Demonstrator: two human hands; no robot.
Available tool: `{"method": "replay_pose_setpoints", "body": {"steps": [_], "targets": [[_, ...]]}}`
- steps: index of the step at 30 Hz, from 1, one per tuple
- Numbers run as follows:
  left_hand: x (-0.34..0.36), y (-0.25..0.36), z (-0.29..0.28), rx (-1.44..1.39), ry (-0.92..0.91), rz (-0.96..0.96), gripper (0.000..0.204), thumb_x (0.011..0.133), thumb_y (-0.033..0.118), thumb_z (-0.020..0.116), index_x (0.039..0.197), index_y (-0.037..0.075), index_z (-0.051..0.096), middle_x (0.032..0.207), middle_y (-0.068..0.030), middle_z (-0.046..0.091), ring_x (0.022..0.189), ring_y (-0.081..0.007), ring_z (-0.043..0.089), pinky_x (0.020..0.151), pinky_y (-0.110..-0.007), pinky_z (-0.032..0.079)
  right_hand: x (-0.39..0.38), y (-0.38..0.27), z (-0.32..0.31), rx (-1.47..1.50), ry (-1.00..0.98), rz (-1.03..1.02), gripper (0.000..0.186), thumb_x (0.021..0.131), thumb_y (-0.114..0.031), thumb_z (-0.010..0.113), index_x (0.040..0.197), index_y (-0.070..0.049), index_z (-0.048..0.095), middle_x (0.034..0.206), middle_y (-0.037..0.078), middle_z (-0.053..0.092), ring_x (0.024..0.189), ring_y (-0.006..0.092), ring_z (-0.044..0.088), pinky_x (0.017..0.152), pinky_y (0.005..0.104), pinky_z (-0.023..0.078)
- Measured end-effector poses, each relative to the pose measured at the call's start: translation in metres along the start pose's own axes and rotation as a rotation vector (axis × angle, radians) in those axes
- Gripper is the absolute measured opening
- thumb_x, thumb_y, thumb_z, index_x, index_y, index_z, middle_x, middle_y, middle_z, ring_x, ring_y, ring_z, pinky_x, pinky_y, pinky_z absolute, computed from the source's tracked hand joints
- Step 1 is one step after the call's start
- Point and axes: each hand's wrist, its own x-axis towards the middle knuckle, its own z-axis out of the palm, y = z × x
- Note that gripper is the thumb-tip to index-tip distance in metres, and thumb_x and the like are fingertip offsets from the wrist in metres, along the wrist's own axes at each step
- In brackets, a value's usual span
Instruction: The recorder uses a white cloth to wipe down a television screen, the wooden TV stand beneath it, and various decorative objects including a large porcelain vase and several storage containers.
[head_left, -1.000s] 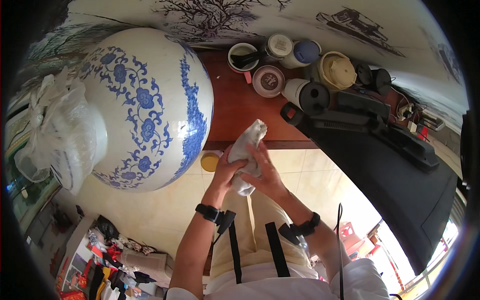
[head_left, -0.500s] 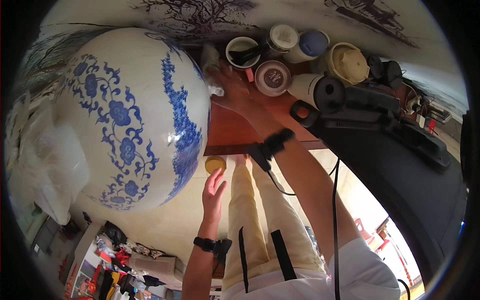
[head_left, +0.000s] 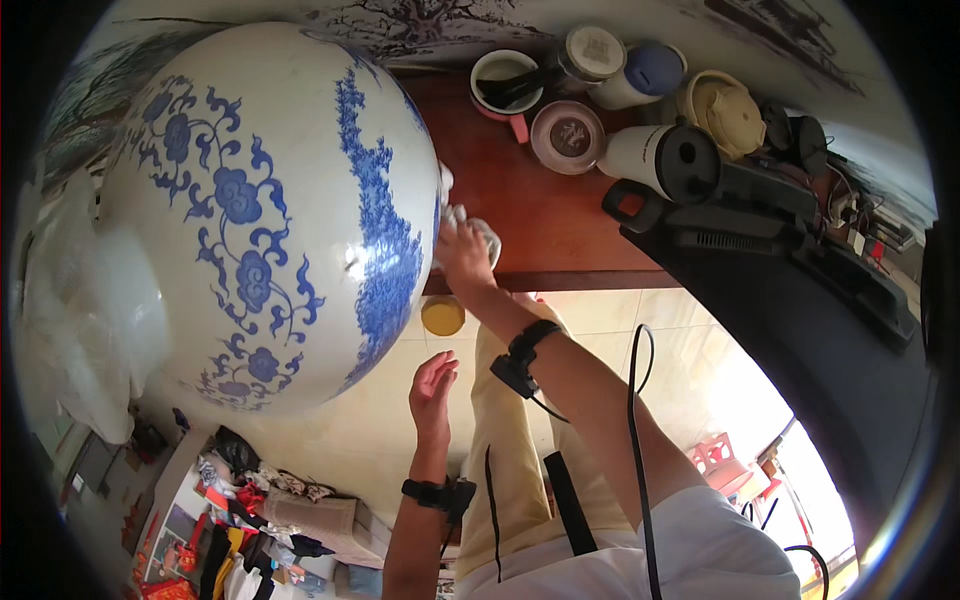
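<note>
My right hand (head_left: pixel 466 258) presses a crumpled whitish cloth (head_left: pixel 489 238) onto the red-brown tabletop (head_left: pixel 540 225), close to its near edge. The fingers are closed over the cloth and hide part of it. Just left of that hand bulges a big white porcelain vase (head_left: pixel 235 190) with blue flowers and trees. My left hand (head_left: pixel 433 392) hangs off the table in front of the vase, empty, its fingers slightly bent and apart. Beyond its fingertips a round yellow object (head_left: pixel 442 316) shows below the table edge.
Along the back stand a mug (head_left: pixel 506 84) with dark items inside, a pink-rimmed round container (head_left: pixel 567 137), a white tumbler with black lid (head_left: pixel 660 160) and a cream bowl (head_left: pixel 723 112). A large dark machine (head_left: pixel 790 330) fills the right. Clear plastic (head_left: pixel 90 300) hangs left.
My right hand has drawn the cloth from the back of the table toward the near edge, along the vase. My left hand has dropped slightly, away from the yellow object.
</note>
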Motion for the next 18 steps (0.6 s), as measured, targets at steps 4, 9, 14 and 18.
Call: {"method": "replay_pose_setpoints", "body": {"steps": [4, 9, 14, 18], "targets": [[-0.01, -0.006, 0.003, 0.015, -0.02, -0.005, 0.03, 0.088, 0.005, 0.057, 0.117, 0.002, 0.053, 0.118, -0.0105, 0.057, 0.105, -0.019, 0.056, 0.093, -0.032, 0.043, -0.033, -0.014, 0.014, 0.046, -0.009, -0.2, 0.033, 0.076, -0.01, 0.055, 0.106, -0.022, 0.062, 0.129, 0.001, 0.046, 0.122, 0.0316, 0.043, 0.094, 0.0449, 0.04], [-0.007, -0.024, -0.039, 0.133, -0.041, 0.055, 0.031, 0.087, 0.005, 0.058, 0.117, 0.003, 0.053, 0.117, -0.0087, 0.058, 0.102, -0.0179, 0.058, 0.089, -0.03, 0.044, -0.037, 0.026, -0.017, 0.476, 0.287, -0.102, 0.055, 0.059, 0.006, 0.063, 0.11, -0.015, 0.064, 0.119, 0.006, 0.058, 0.1, 0.0255, 0.057, 0.084, 0.036, 0.047], [0.01, -0.053, -0.067, 0.104, -0.009, 0.031, 0.026, 0.088, 0.004, 0.056, 0.114, 0.003, 0.055, 0.11, -0.0081, 0.06, 0.099, -0.0157, 0.059, 0.085, -0.027, 0.046, -0.027, 0.109, -0.07, 0.195, 0.384, 0.176, 0.063, 0.064, -0.009, 0.064, 0.125, -0.018, 0.052, 0.142, 0.011, 0.034, 0.115, 0.0373, 0.044, 0.096, 0.0431, 0.038], [0.017, -0.072, -0.107, 0.062, -0.018, 0.025, 0.025, 0.084, 0.002, 0.062, 0.108, -0.004, 0.056, 0.106, -0.0117, 0.061, 0.098, -0.0174, 0.06, 0.089, -0.028, 0.048, -0.029, 0.066, -0.034, 0.068, 0.336, 0.262, 0.063, 0.063, -0.018, 0.069, 0.124, -0.018, 0.051, 0.142, 0.011, 0.034, 0.119, 0.0398, 0.04, 0.097, 0.0486, 0.034]]}}
